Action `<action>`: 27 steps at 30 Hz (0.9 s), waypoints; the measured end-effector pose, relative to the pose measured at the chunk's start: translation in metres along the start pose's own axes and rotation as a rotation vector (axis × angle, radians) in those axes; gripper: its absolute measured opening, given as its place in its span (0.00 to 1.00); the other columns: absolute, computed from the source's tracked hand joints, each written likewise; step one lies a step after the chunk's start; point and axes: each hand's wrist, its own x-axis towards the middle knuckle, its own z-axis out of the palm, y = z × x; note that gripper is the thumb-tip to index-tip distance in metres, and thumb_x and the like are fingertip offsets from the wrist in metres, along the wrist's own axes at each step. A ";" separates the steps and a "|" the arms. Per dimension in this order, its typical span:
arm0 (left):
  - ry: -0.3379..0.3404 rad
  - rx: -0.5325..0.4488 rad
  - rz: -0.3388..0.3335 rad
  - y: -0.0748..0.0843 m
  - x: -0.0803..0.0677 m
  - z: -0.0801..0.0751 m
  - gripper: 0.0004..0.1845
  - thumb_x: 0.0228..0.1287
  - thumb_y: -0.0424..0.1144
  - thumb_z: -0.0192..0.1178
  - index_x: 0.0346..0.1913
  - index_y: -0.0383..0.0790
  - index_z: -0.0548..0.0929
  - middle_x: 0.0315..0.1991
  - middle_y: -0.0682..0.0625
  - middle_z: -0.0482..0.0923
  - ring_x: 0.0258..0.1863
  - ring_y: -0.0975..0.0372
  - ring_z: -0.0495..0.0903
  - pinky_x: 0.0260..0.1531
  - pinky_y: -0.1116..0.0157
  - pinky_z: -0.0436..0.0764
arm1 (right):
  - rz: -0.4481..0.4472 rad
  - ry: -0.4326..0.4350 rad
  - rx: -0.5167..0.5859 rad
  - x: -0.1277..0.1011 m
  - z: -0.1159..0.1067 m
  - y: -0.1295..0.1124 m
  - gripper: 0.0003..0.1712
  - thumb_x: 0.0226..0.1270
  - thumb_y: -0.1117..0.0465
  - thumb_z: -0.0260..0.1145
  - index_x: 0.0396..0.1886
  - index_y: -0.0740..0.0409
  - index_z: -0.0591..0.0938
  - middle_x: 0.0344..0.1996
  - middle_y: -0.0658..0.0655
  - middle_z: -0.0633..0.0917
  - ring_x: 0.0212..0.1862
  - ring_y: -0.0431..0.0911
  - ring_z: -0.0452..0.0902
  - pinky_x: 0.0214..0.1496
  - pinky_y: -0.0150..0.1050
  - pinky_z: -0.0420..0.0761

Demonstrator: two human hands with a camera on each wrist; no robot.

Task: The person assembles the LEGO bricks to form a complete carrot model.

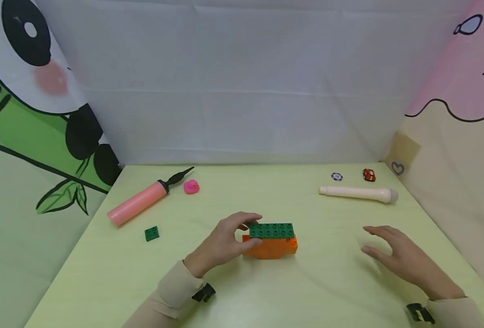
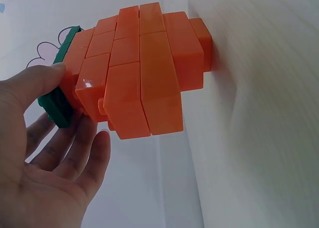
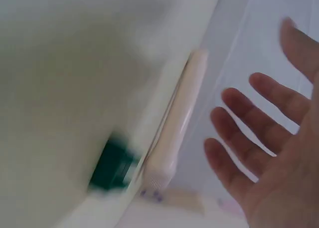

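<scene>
An assembled block of orange toy bricks [image 1: 272, 250] stands on the table in the middle, with a row of green bricks [image 1: 271, 231] on top. My left hand [image 1: 225, 239] holds its upper left end, thumb on the near side and fingers behind. In the left wrist view the thumb presses near the green layer [image 2: 64, 106], and the orange layers [image 2: 149, 78] step inward towards the table. My right hand [image 1: 406, 262] is over the table at the right, fingers spread and holding nothing. A blurred dark green brick [image 3: 112, 163] shows in the right wrist view.
At the left lie a pink hand pump [image 1: 139, 202], a pink toy duck [image 1: 191, 187] and a loose green brick [image 1: 151, 233]. Back right are a white microphone-shaped toy [image 1: 357, 193], a round chip [image 1: 337, 176] and a red toy car [image 1: 369, 175]. A white sheet [image 1: 242, 91] hangs behind.
</scene>
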 end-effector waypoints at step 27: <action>-0.013 -0.001 -0.024 -0.002 0.002 0.000 0.28 0.62 0.40 0.71 0.64 0.44 0.76 0.57 0.51 0.79 0.52 0.65 0.78 0.53 0.60 0.82 | -0.393 0.134 0.177 0.059 0.009 -0.088 0.16 0.58 0.61 0.77 0.47 0.50 0.87 0.45 0.42 0.83 0.44 0.35 0.78 0.44 0.31 0.81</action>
